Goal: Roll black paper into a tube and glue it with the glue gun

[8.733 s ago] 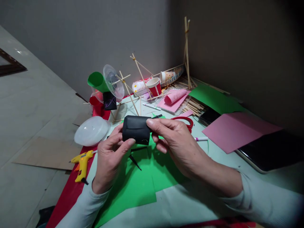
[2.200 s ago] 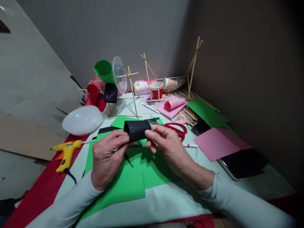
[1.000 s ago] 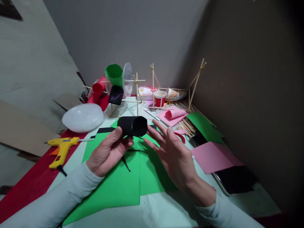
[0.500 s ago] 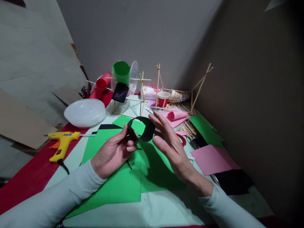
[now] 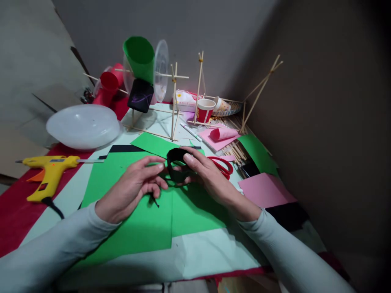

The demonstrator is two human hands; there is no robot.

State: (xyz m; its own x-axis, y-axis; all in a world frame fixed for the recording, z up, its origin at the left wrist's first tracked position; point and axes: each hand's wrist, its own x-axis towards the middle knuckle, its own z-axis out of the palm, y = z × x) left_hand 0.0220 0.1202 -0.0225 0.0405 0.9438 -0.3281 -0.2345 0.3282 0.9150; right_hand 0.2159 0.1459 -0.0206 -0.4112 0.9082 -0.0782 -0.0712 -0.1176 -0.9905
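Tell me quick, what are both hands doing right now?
Left hand: loosely open, holding nothing, beside the black paper ring.
Right hand: fingers gripping the black paper ring.

A: Which items are found at the left of the table?

B: A yellow glue gun [image 5: 50, 173] is laid on a red sheet [image 5: 18, 219], its nozzle directed to the right. A translucent plastic lid [image 5: 83, 126] is placed behind it.

A: What is located at the rear?

B: A frame of wooden sticks [image 5: 174, 101] is erected there, with a green cone [image 5: 139, 57], a clear disc [image 5: 161, 75] and a black piece [image 5: 140, 95] mounted on it. A red paper cup [image 5: 205, 110] is set just beside the frame.

A: And to the right?

B: Red scissors [image 5: 222, 166] are laid near a pink sheet [image 5: 265, 191]. A rolled pink paper [image 5: 223, 133] is placed on another pink sheet, with loose sticks [image 5: 236, 148] beside it.
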